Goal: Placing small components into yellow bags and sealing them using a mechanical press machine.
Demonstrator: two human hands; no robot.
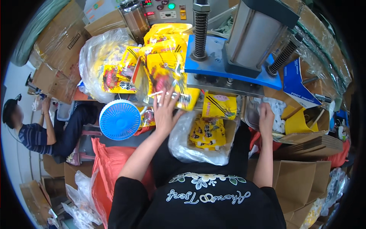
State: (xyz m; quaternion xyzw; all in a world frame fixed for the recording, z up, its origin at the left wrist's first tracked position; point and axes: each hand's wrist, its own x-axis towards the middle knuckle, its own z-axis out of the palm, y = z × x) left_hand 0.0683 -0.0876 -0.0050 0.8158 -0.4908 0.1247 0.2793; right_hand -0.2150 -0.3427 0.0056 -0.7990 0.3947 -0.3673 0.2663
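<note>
My left hand point(166, 110) lies with spread fingers on the lower part of a yellow printed pouch point(167, 74), the front one of a stack of similar pouches. My right hand point(266, 116) is curled beside a clear tray point(251, 114) and some white crumpled material point(276, 108); anything in its fingers is hidden. Between my hands, another yellow pouch point(219, 106) sits under the front of a press with a blue plate point(217, 61). Below it, in front of my lap, an open box lined with clear plastic point(181, 141) holds several small yellow packets point(208, 131).
A blue round fan point(120, 119) stands left of my forearm. Behind it sits a plastic bag of yellow packets point(95, 65). A red sack point(108, 164) hangs at my left. Flattened cardboard point(309, 149) lies to the right. Another person point(38, 129) sits at the far left.
</note>
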